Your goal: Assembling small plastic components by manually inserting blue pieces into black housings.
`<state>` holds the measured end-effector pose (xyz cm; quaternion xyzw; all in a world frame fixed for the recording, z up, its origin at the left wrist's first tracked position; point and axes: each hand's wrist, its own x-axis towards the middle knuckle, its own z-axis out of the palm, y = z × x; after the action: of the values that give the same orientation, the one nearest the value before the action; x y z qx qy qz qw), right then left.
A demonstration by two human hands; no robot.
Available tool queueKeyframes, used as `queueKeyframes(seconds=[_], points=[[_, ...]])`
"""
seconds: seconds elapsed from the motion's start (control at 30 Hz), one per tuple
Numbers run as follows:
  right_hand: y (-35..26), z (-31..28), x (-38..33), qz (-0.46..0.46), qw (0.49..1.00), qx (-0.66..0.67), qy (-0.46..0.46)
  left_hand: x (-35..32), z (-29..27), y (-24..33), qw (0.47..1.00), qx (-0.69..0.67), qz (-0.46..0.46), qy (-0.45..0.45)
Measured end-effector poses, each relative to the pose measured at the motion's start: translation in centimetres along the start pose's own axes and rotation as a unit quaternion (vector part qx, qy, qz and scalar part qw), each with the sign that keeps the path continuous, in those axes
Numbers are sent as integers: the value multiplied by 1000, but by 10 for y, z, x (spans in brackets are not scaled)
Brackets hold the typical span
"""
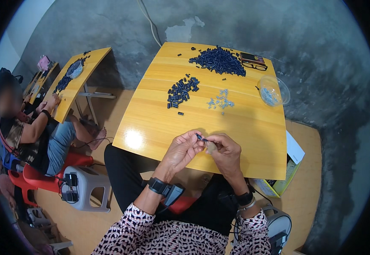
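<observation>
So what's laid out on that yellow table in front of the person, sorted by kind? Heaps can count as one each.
Heaps of dark blue small parts: 2 (large heap, smaller heap)
Clusters of pale clear small parts: 1
Clear plastic bowls: 1
Pairs of glasses: 1
Total: 5
The left hand and right hand pinch one more dark part between them.

Table (pixel 159 123) at frame centre: glossy yellow wood grain. Dark navy-black small parts (pixel 220 60) heaped at upper centre; pale blue-grey bits (pixel 221 101) below. Sleeves (pixel 151 233) along lower edge: pink-white with black squiggle print.
</observation>
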<state>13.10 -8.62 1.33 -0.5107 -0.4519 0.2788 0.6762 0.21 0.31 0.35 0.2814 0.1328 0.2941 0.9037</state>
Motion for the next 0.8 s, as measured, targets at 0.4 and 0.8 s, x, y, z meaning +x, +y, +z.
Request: queueKeyframes(seconds=[0.4, 0.8], points=[[3, 1, -1, -11, 1000, 8, -4, 0, 1, 0, 1000, 18, -1, 0], [4, -3, -1, -36, 999, -36, 2, 1, 1, -1, 999, 47, -7, 12]])
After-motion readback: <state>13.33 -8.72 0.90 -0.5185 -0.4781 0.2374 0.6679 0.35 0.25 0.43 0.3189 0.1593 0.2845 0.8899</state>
